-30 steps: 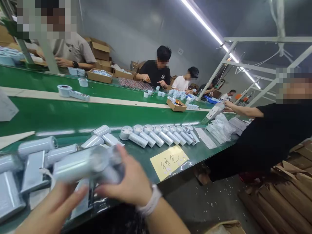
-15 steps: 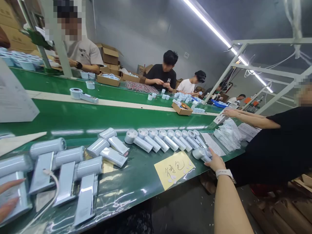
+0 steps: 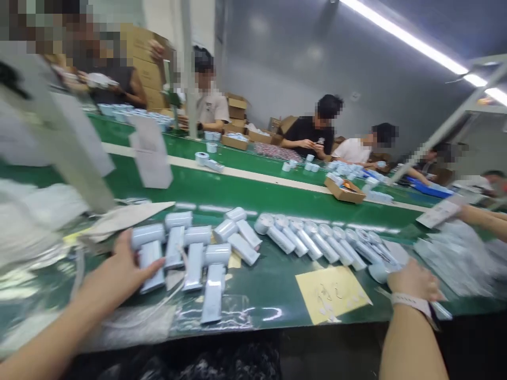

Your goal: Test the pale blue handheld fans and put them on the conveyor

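Motion blur smears everything; the writing on the yellow note (image 3: 332,293) is unreadable. At lower right, the right hand (image 3: 414,285) hides most of a pale fan (image 3: 378,272), its grip indiscernible.

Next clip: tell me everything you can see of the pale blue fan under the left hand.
The pale blue fan is handheld, glossy plastic by its look: a short cylinder head and a flat handle pointing towards the camera. It lies flat on the green table, leftmost in a cluster of like fans. The left hand grips it, thumb across the handle's lower end, fingers by the head's left end. Blur hides finer detail.
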`<state>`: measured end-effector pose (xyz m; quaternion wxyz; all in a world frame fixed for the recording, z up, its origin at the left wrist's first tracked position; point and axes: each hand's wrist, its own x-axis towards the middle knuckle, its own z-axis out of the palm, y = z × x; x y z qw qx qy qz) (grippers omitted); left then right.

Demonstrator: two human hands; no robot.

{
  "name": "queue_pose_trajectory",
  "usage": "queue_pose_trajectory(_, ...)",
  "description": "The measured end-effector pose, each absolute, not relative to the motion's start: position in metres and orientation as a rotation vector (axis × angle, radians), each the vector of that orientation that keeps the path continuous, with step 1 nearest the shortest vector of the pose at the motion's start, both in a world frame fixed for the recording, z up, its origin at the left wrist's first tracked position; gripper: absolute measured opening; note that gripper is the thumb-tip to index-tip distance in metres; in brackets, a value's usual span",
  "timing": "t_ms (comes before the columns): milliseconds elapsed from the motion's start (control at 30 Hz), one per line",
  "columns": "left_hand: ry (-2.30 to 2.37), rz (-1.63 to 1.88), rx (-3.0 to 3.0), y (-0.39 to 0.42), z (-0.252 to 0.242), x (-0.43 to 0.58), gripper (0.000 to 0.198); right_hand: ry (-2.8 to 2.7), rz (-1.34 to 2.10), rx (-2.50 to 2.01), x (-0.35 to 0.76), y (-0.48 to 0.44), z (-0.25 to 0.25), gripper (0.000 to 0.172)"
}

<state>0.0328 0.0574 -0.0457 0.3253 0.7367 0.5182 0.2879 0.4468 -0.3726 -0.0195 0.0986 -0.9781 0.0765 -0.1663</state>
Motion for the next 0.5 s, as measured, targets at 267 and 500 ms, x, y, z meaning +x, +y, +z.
queue_pose_trajectory(267,1.263,0.789,1.554,0.052,-0.042,0.008,0.086,-0.776,0.207,-2.319,0.264,-0.204,-0.032,0.034)
queue_pose_trajectory(500,0.940,0.764,1.177,0.034,-0.041,-0.024,0.051,-0.875,0.554,-1.959,0.188,-0.145,-0.066,0.027)
